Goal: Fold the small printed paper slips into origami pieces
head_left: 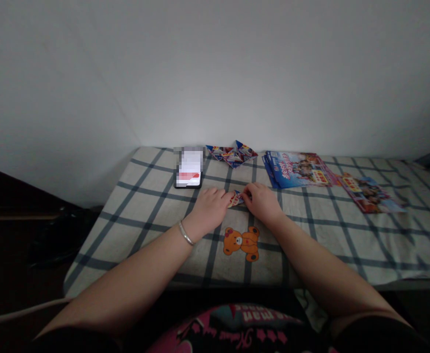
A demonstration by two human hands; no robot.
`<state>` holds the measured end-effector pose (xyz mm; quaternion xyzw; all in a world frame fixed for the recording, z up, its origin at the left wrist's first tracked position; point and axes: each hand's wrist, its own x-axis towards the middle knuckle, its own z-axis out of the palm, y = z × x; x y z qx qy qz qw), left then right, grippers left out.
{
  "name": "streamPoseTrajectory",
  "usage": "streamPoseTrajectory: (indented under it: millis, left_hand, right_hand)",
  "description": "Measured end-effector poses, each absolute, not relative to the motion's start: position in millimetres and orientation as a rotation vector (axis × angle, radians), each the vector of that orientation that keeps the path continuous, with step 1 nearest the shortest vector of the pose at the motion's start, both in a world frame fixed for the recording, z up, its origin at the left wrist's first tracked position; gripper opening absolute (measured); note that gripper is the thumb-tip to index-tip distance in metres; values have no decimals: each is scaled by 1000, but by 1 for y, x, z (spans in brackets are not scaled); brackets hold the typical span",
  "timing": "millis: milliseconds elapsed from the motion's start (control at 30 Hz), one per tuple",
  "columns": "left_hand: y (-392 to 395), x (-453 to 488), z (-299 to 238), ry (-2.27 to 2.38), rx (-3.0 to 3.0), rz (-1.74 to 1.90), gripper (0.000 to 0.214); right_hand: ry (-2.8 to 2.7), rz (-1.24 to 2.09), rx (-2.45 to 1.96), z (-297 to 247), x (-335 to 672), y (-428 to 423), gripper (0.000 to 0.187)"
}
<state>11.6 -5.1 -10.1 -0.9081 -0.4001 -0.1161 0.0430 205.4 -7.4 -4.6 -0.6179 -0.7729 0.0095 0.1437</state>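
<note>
A small folded piece of printed paper (pixel 236 198), blue, red and white, lies on the checked tablecloth between my two hands. My left hand (pixel 212 208) has its fingers pressed together on the paper's left end. At the right end, my right hand (pixel 262 202) pinches the paper between thumb and fingers. Both hands rest low on the cloth, and they partly hide the paper. Just beyond them sit folded paper pieces (pixel 233 155) with pointed triangular corners, in the same colours.
A phone (pixel 189 167) with a lit screen lies at the back left. Stacked printed flyers (pixel 296 170) are at the back right, with another flyer (pixel 374 192) farther right. A white wall (pixel 215 73) borders the far edge of the tablecloth (pixel 149 206).
</note>
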Motion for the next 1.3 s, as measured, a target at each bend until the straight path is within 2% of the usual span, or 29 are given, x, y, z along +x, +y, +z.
streamPoseTrajectory:
  millis: [167,333,500,1000,1300]
  left_hand:
    - [-7,18,-9,-1264,-2757,-389,32]
    - [-7,26,-5,-1278,-2752,-350,21]
    - [-8,28,-6,-1283,-2692,-373,19]
    - [-8,31,0,-1359,-2721,-339,24]
    - [-10,37,-1,-1409,-2691,-334,19]
  right_hand:
    - [-2234,63,-1783,-4,206,-7,8]
    - [-2232,67,-1798,-3,207,-6,9]
    - [-2218,85,-1785,-3,208,-6,8]
    - [-2152,393,-1599,-1,238,-8,11]
    - [-2163,417,-1816,-2,243,-2,16]
